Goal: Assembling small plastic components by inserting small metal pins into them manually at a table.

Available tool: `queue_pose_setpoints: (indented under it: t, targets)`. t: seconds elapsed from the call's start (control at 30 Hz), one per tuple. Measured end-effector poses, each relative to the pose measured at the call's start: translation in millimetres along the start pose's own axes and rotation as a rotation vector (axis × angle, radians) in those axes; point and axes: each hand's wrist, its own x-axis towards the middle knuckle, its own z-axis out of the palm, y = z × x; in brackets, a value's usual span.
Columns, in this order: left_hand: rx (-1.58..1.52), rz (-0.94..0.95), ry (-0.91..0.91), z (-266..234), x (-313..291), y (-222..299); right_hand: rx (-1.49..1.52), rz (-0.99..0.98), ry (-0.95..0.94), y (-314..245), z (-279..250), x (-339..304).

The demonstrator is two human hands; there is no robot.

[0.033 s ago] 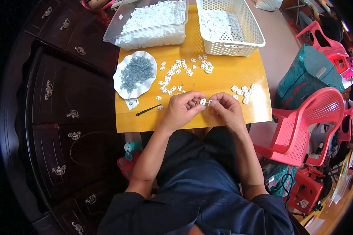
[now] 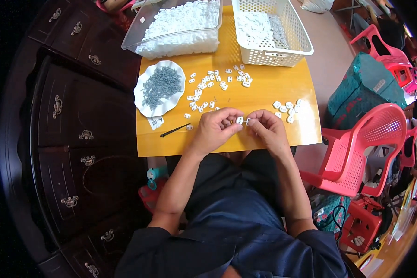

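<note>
The left hand (image 2: pixel 216 127) clamps one white piece (image 2: pixel 239 120) in its fingers (image 2: pixel 231 130), the right hand (image 2: pixel 269 129) another (image 2: pixel 248 121); a weak pinch could drop either.

On desk (image 2: pixel 264 92), upper centre: tub (image 2: pixel 136 34) is standing left of basket (image 2: pixel 255 57); plate (image 2: pixel 177 95) is lying below tub; pieces (image 2: pixel 210 85) are lying right of plate.

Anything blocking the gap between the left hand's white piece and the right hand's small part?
Nothing visible: the white piece in the left hand and the small part in the right hand sit a narrow gap apart.
</note>
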Motion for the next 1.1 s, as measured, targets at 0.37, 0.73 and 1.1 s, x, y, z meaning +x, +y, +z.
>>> queue_pose_setpoints:
  t: [0.37,0.73,1.1]
  targets:
    - [-0.033,-0.017,-0.008,1,1,-4,-0.026,-0.028,-0.02,4,-1,2]
    - [-0.05,-0.051,-0.013,-1,-2,-4,-0.063,-0.015,-0.016,1,1,0]
    - [-0.035,0.017,-0.043,-3,-2,0,-0.029,0.004,-0.04,-7,5,-2]
